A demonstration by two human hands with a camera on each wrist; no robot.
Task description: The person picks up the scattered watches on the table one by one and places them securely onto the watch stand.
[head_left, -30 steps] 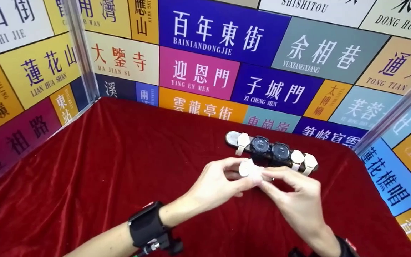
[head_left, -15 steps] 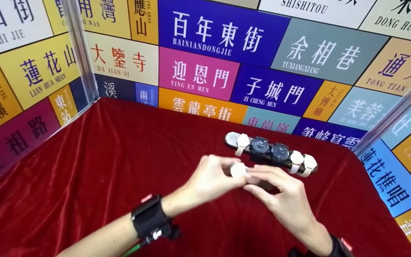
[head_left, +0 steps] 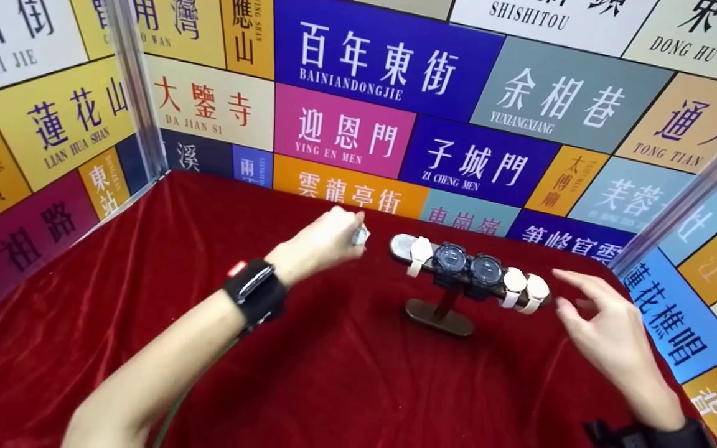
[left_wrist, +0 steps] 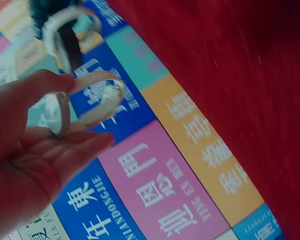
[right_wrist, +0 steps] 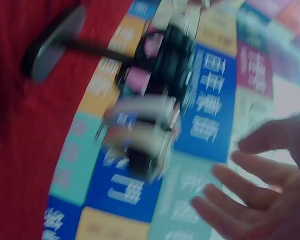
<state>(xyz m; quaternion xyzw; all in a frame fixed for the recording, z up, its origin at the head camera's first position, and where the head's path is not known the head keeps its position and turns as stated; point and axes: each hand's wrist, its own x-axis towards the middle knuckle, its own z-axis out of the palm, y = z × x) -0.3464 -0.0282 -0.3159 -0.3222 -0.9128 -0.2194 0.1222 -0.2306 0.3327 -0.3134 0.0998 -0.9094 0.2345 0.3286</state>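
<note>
- Red-covered bench (head_left: 147,298) carries a dark watch stand (head_left: 439,311) with five watches on its bar.
- Right hand (head_left: 601,330) hovers beside the bar's right end, fingers spread, holding nothing.
- Left hand (head_left: 324,242) pinches a white watch (left_wrist: 97,97) just left of the bar.

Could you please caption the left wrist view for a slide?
Left hand pinches a white watch near the stand.

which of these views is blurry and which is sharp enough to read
Head view: mostly sharp, wall signs readable, slight smear on the left hand. Left wrist view: fairly sharp on the white watch. Right wrist view: heavy motion blur; watch stand and right hand smeared.
</note>
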